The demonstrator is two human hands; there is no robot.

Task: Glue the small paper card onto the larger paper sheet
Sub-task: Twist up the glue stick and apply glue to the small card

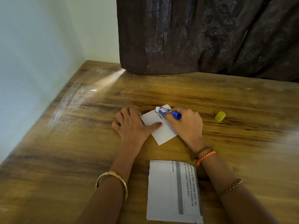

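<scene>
A small white paper card [163,132] with some printed words lies tilted on the wooden table [80,143]. My left hand [131,125] lies flat on the card's left edge, thumb pressing its middle. My right hand [186,123] grips an uncapped blue glue stick [169,112], held nearly flat with its white tip over the card's far corner. The larger paper sheet [163,191], white with a grey bar and printed text, lies closer to me, between my forearms.
The glue stick's yellow cap [220,116] lies on the table to the right of my right hand. A dark brown cloth [202,38] hangs at the table's far edge. A pale wall [32,54] borders the table on the left.
</scene>
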